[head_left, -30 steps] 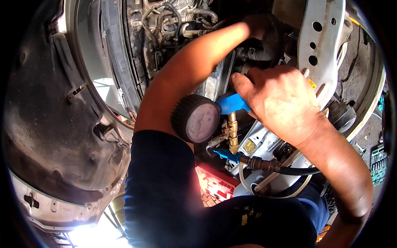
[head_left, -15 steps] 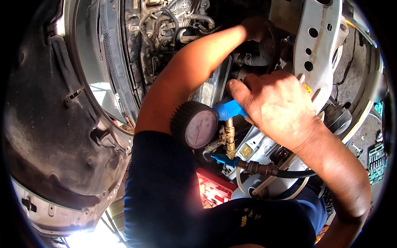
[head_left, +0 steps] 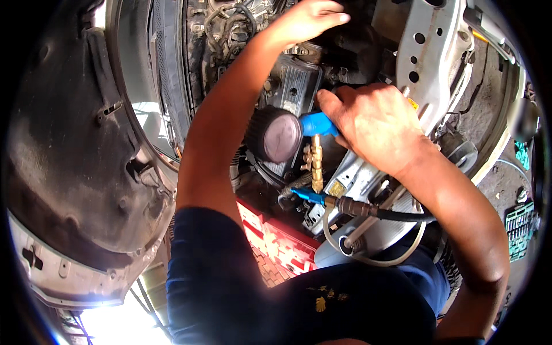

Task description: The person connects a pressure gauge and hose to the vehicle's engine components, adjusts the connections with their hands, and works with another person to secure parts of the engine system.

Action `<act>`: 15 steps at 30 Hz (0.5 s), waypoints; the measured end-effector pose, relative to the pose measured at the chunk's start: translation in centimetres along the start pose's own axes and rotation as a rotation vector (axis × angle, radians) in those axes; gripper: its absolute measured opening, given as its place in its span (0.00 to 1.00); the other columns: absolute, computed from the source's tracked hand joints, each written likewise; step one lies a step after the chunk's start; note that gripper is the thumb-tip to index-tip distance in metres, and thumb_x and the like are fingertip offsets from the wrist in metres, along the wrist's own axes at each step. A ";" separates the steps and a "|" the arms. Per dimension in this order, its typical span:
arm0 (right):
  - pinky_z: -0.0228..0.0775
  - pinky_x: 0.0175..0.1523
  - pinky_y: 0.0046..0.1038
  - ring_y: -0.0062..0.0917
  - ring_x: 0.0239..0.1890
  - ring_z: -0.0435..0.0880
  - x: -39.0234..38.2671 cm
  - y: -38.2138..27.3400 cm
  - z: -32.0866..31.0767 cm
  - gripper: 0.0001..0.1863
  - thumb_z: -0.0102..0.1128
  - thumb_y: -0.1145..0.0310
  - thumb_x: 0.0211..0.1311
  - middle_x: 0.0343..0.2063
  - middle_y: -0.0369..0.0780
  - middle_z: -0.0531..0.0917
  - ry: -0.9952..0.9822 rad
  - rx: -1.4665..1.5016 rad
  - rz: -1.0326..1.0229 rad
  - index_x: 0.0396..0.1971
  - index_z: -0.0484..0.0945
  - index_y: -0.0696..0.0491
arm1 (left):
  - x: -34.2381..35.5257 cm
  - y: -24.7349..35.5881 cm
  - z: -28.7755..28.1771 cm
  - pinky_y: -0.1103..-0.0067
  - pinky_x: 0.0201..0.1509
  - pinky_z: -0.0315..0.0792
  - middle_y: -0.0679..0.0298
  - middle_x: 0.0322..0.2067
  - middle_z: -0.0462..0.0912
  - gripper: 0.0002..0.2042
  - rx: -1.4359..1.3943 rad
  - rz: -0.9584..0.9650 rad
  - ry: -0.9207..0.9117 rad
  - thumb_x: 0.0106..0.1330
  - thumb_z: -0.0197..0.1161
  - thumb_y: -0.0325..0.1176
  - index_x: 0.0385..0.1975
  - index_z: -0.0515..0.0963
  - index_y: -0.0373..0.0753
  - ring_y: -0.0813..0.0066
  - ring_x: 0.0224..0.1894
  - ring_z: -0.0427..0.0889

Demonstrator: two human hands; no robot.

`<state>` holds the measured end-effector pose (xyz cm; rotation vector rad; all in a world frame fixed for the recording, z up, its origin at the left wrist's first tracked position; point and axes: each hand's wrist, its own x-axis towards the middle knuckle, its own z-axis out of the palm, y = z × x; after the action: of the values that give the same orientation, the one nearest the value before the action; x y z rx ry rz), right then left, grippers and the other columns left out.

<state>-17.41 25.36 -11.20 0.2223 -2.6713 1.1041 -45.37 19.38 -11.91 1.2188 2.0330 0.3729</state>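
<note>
My right hand [head_left: 376, 123] is closed around the blue handle of a gauge tool [head_left: 317, 124]. Its round, black-rimmed pressure gauge [head_left: 282, 137] points up toward me. Below the handle hangs a brass valve fitting [head_left: 317, 164], joined to a blue lever valve [head_left: 309, 196] and a black hose [head_left: 405, 216]. Over the engine, at the upper middle, my left hand [head_left: 310, 22] is lifted with thumb and fingers apart, nothing visible in it. A ribbed metal engine cover [head_left: 296, 86] shows between my arms.
A pale plastic bottle [head_left: 382, 234] with a clear tube in its neck stands close to my body. Beside it lies a red case [head_left: 282, 238]. The raised hood [head_left: 80, 161] fills the left; a perforated metal crossmember [head_left: 426, 52] runs at right, and a green tool set [head_left: 520, 230] lies beyond.
My left hand has come up out of the dark engine space and moved left and away from me, its fingers now visible. My right hand still grips the gauge tool, shifted slightly.
</note>
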 end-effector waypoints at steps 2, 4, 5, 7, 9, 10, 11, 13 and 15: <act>0.82 0.34 0.40 0.39 0.29 0.90 -0.1 0.3 0.0 0.28 0.72 0.58 0.58 0.29 0.42 0.87 -0.027 -0.009 0.011 0.57 0.78 0.52 | -4.6 2.4 -1.4 0.75 0.57 0.77 0.57 0.48 0.89 0.22 -0.120 -0.076 0.126 0.73 0.68 0.43 0.56 0.83 0.31 0.71 0.50 0.85; 0.82 0.34 0.41 0.40 0.28 0.89 -0.1 0.3 -0.3 0.28 0.72 0.57 0.59 0.28 0.43 0.87 -0.029 -0.021 0.015 0.58 0.77 0.52 | -9.9 6.5 -2.5 0.73 0.68 0.74 0.53 0.55 0.87 0.20 -0.001 -0.123 0.164 0.79 0.61 0.36 0.64 0.77 0.30 0.67 0.61 0.84; 0.82 0.33 0.41 0.40 0.27 0.89 -0.2 0.2 -0.3 0.28 0.71 0.57 0.60 0.26 0.43 0.87 -0.032 -0.026 0.018 0.58 0.77 0.52 | -13.1 8.4 -2.5 0.74 0.67 0.73 0.56 0.53 0.88 0.20 -0.009 -0.123 0.256 0.77 0.63 0.38 0.61 0.80 0.31 0.70 0.59 0.84; 0.82 0.33 0.43 0.42 0.27 0.89 -0.1 0.1 -0.5 0.29 0.70 0.58 0.61 0.25 0.44 0.87 -0.036 -0.019 0.011 0.59 0.76 0.53 | -19.6 11.1 -1.2 0.74 0.67 0.72 0.59 0.53 0.87 0.19 -0.192 -0.144 0.413 0.76 0.66 0.37 0.59 0.81 0.31 0.71 0.58 0.83; 0.82 0.33 0.43 0.43 0.28 0.89 -0.2 0.1 -0.7 0.28 0.70 0.58 0.60 0.26 0.45 0.88 -0.039 -0.019 0.005 0.59 0.76 0.53 | -25.6 13.7 0.9 0.73 0.68 0.71 0.57 0.55 0.87 0.17 -0.249 -0.231 0.535 0.77 0.64 0.34 0.60 0.80 0.31 0.69 0.60 0.83; 0.82 0.33 0.43 0.43 0.28 0.89 -0.2 0.1 -0.5 0.28 0.70 0.58 0.60 0.26 0.45 0.88 -0.041 -0.024 -0.005 0.59 0.76 0.53 | -28.5 15.1 2.1 0.72 0.69 0.71 0.56 0.55 0.86 0.17 -0.128 -0.304 0.598 0.78 0.63 0.33 0.60 0.80 0.30 0.68 0.60 0.82; 0.83 0.34 0.43 0.43 0.29 0.90 -0.2 0.0 -0.6 0.28 0.70 0.58 0.60 0.27 0.45 0.88 -0.049 -0.024 -0.011 0.58 0.75 0.53 | -31.2 16.1 3.4 0.71 0.69 0.71 0.55 0.55 0.86 0.17 -0.095 -0.277 0.612 0.78 0.62 0.32 0.60 0.80 0.29 0.67 0.60 0.82; 0.83 0.34 0.43 0.43 0.29 0.90 -0.1 0.0 -0.8 0.27 0.70 0.58 0.60 0.28 0.45 0.88 -0.062 -0.034 -0.029 0.57 0.75 0.54 | -36.1 17.4 6.6 0.70 0.69 0.71 0.53 0.56 0.85 0.17 -0.064 -0.278 0.653 0.78 0.61 0.32 0.60 0.79 0.28 0.66 0.60 0.82; 0.84 0.40 0.42 0.40 0.37 0.92 0.0 -0.1 -0.9 0.26 0.67 0.57 0.65 0.32 0.44 0.90 -0.128 -0.056 -0.004 0.58 0.75 0.52 | -39.8 19.1 10.3 0.70 0.68 0.72 0.52 0.56 0.85 0.17 -0.073 -0.305 0.696 0.78 0.62 0.32 0.59 0.79 0.27 0.65 0.60 0.82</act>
<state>-17.25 25.96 -10.48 0.2975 -2.8085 1.0449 -14.28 -6.02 9.17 0.7645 2.7124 0.7939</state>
